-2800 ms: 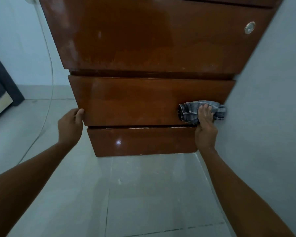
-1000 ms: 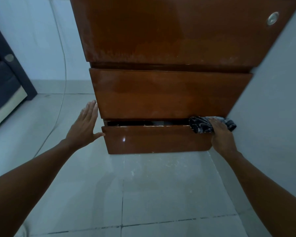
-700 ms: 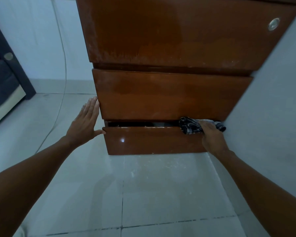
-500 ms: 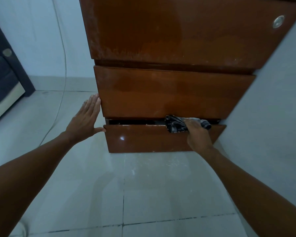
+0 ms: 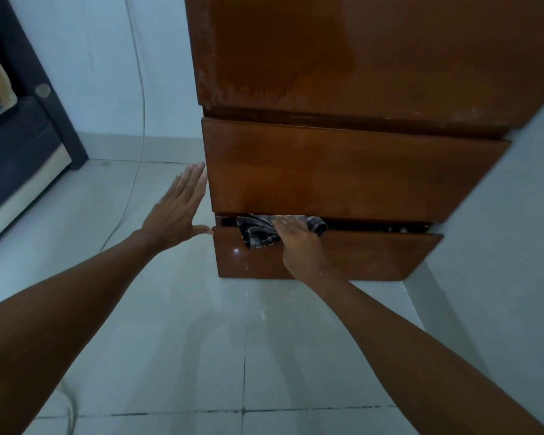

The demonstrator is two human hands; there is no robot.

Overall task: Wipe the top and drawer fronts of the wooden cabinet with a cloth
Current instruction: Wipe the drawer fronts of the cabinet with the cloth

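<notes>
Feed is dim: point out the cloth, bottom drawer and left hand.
cloth (image 5: 258, 235), head view, on its plaid folds left of the right hand.
bottom drawer (image 5: 374, 255), head view, on its bare front.
left hand (image 5: 175, 215), head view, on its back.

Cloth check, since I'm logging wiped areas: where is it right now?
In the head view, the cloth lies on the top edge of the bottom drawer, toward its left end, under the right hand.

Right hand (image 5: 299, 246) presses cloth (image 5: 261, 232) on top edge of bottom drawer (image 5: 374, 255), left end. Left hand (image 5: 178, 211) flat, fingers straight, against wooden cabinet (image 5: 343, 58) left side
</notes>
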